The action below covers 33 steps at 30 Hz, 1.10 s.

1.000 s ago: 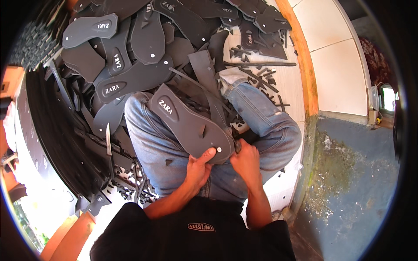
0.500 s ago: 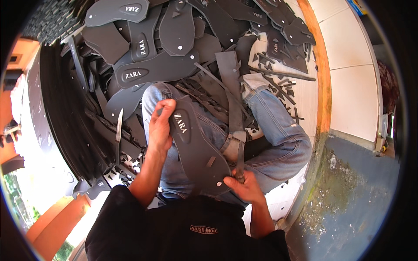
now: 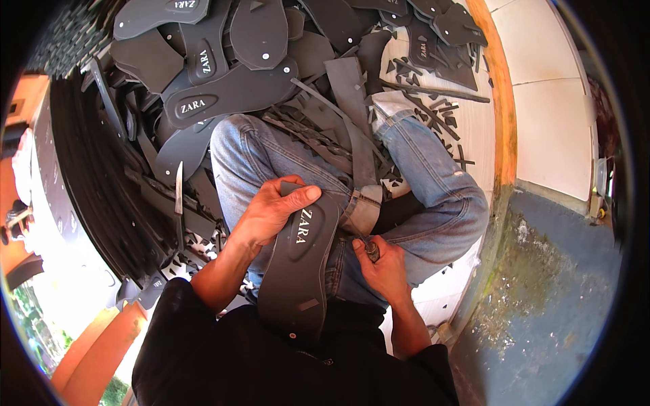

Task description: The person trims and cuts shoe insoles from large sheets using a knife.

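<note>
My left hand (image 3: 271, 213) grips the toe or heel end of a dark grey sandal sole (image 3: 288, 281), thumb on top and fingers beneath. The sole hangs toward my body, with a raised oval pad bearing white lettering, a small slit-like mark and a white dot near its lower end. Closed around the dark handle of a knife (image 3: 371, 250), my right hand (image 3: 384, 272) is just right of the sole, apart from it. The blade shows as a thin, edge-on line pointing up and left.
Several similar soles (image 3: 230, 95) are heaped beyond my crossed, jeans-clad legs (image 3: 423, 183). Offcut strips (image 3: 349, 101) and small scraps (image 3: 440, 122) lie among them. Another knife (image 3: 179, 196) stands out at the left, beside stacked dark sheets (image 3: 88, 176). A wooden edge (image 3: 502, 101) runs along the right.
My left hand has moved right and down, turning the sole so its lower end swings left toward my body. My right hand has come off the sole's edge and turned the knife.
</note>
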Available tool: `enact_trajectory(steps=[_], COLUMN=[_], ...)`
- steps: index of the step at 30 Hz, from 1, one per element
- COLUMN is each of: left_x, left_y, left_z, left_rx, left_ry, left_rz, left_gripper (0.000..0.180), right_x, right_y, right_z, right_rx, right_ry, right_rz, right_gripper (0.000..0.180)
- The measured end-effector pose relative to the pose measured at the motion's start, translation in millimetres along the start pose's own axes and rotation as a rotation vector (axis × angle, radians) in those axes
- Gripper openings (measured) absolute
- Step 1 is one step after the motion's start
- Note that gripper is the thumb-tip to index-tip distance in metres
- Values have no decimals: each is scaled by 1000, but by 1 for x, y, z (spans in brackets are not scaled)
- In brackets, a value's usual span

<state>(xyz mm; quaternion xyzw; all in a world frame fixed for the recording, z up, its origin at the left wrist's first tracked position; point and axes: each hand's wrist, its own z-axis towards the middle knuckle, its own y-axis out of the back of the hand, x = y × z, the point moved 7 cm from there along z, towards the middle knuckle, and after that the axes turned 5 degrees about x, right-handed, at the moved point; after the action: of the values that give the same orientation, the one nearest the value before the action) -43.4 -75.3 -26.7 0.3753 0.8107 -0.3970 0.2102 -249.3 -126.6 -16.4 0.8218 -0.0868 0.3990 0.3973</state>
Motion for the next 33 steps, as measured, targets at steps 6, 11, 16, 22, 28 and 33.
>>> enact_trajectory(steps=[6, 11, 16, 22, 28, 33], left_x=[7, -2, -40, -19, 31, 48], left_y=[-1, -14, 53, 3, -79, -100], left_z=[5, 5, -9, 12, 30, 25], left_rx=[-12, 26, -536, -75, 66, 95], left_ry=[-38, -16, -569, -419, -99, -73], left_rz=[187, 189, 93, -425, -551, -594], left_gripper=[33, 22, 18, 31, 20, 19], right_x=[17, 52, 7, -57, -21, -30], right_y=[0, 10, 36, 56, 62, 65], right_z=[24, 77, 86, 34, -2, -20], right_rx=[46, -47, -187, -370, -300, -248], right_ry=[17, 191, 17, -255, -166, -201], right_rz=[-60, 0, 330, 490, 9, -89], right_gripper=[30, 23, 30, 35, 38, 29])
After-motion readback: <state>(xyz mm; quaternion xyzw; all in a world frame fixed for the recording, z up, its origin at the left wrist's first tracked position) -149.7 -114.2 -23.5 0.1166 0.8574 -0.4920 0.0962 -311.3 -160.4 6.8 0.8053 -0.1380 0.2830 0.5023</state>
